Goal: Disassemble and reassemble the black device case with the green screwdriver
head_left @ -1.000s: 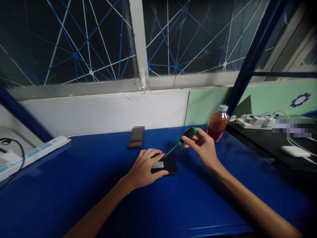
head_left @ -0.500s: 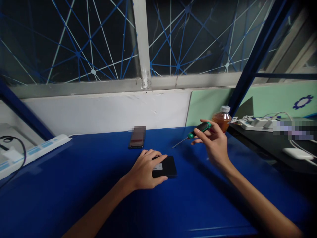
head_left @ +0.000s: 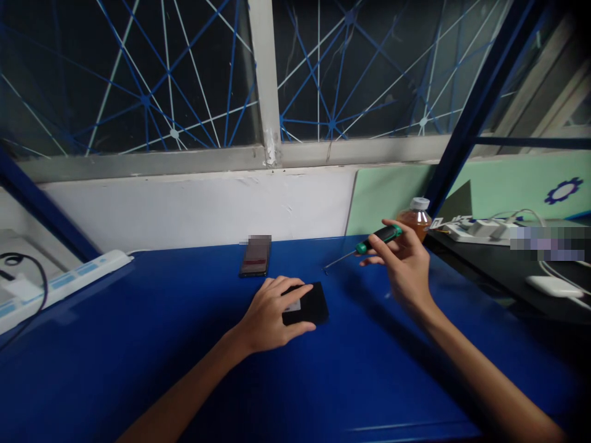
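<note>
My left hand (head_left: 272, 314) lies over a flat black box (head_left: 317, 304) with a white label, its fingers along the far edge and its thumb on the near side. The hand covers the box's left part and some of the label. In my right hand (head_left: 406, 261) is a screwdriver (head_left: 379, 240) with a green and black handle, held between thumb and fingers. Its thin shaft slants down to the left, the tip above the table beyond the box's far right corner. Something tiny and dark shows at the tip, too small to name.
A phone (head_left: 255, 257) lies on the blue table (head_left: 184, 369) near the wall. Behind my right hand stands a bottle of amber drink (head_left: 419, 216). Power strips (head_left: 87, 275) with cables are at the left and on the black surface (head_left: 498, 271) at the right.
My right hand and the screwdriver have moved a little to the right. The black box has shifted slightly away from me under my left hand, and its near side shows less.
</note>
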`<state>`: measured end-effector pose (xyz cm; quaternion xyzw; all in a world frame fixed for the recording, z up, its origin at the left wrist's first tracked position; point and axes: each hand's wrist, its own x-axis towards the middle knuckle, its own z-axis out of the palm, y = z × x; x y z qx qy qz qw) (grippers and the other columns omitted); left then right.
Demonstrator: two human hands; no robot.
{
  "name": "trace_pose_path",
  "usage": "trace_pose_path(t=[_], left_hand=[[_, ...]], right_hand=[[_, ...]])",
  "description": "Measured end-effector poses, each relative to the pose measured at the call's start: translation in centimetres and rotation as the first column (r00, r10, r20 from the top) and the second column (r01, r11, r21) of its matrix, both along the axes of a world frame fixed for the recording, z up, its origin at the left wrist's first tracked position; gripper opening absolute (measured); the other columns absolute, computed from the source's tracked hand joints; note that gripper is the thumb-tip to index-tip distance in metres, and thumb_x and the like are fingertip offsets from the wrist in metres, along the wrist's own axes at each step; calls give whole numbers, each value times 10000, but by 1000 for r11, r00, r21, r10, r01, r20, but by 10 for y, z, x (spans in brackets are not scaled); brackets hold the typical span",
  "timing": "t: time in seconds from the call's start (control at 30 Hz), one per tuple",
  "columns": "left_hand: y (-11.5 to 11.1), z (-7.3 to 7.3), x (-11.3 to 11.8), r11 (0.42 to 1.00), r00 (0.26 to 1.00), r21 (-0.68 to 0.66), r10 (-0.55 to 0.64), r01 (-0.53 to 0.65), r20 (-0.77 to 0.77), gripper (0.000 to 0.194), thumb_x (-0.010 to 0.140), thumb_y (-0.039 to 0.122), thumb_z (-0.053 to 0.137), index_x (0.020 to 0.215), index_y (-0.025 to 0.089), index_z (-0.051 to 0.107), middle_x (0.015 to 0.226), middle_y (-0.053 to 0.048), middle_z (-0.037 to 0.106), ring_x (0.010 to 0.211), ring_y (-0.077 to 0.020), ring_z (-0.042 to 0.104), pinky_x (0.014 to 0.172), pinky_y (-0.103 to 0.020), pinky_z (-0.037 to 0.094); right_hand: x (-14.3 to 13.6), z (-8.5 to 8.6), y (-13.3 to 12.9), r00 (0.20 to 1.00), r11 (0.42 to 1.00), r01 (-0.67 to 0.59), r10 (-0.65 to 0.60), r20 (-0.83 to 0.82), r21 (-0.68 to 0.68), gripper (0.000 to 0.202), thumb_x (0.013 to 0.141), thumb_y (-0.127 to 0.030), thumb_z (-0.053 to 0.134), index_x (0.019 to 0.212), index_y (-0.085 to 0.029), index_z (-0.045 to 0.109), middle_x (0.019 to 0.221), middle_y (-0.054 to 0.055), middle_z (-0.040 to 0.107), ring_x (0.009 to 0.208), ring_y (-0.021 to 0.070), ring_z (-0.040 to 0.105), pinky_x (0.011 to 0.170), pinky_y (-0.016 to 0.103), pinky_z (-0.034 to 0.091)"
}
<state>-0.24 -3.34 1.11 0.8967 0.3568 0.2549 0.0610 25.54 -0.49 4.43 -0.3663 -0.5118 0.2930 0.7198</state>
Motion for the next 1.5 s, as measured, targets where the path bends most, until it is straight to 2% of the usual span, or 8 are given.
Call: trace_pose_path(t=[0.4,0.67,0.9,1.0,1.2,1.27,1.4,1.5], left_hand=[[1,6,-3,999,990,-27,30,-26,135,601,777,429,657,1318,238,477,1238,-104,571,1120,-294,524,935,-513,411],[0,8,-3,999,990,-25,44,-41,137,595,774,425,661,1307,223,492,1247,-98,574,1137,-288,527,973,-504,409],[0,4,-4,999,989,-13,54,-53,139,627,768,446,663,1320,214,476,1255,-121,571,1150,-313,518,978,-557,387],[1,4,-4,999,988,-7,49,-48,143,637,764,447,666,1325,217,470,1258,-122,570,1155,-317,516,976,-560,388],[0,5,-3,1000,988,4,27,-28,153,642,766,442,666,1331,212,466,1236,-116,586,1136,-305,529,963,-532,406],[0,5,-3,1000,987,5,19,-20,157,642,769,440,663,1336,217,460,1234,-114,588,1132,-305,533,959,-534,407],[1,5,-4,1000,986,1,16,-16,165,659,755,444,678,1333,213,461,1218,-113,602,1118,-304,544,942,-527,423],[0,5,-4,1000,987,-7,21,-20,160,666,746,445,690,1328,210,466,1226,-115,600,1127,-304,541,963,-535,405]], right_hand=[[-5,1,-5,994,1000,2,-2,106,8,493,789,-317,674,1212,-202,448,671,-5,634,619,219,694,506,345,603],[-6,0,-5,997,1000,-6,4,83,20,478,777,-305,688,1187,-211,461,654,-15,629,617,215,690,491,336,594],[-7,0,-7,997,1000,-22,21,77,13,421,767,-308,698,1108,-234,463,699,-9,634,631,216,691,511,352,602],[-6,0,-6,996,1000,-4,3,94,7,395,751,-325,714,1042,-246,459,703,-13,636,589,209,682,497,349,593],[-2,-3,-5,977,995,98,-93,191,-17,377,756,-344,715,1042,-235,494,550,-49,599,440,168,613,459,301,527],[-1,-4,-5,981,997,66,-58,187,-41,351,798,-372,662,1070,-233,488,564,-43,600,460,171,617,464,301,527],[3,-4,-4,985,992,-113,118,122,-48,305,856,-344,555,1120,-235,448,836,28,653,603,181,658,477,302,539],[3,-3,-5,982,988,-152,155,108,-37,310,845,-305,562,1124,-236,445,866,25,639,566,162,646,461,292,526]])
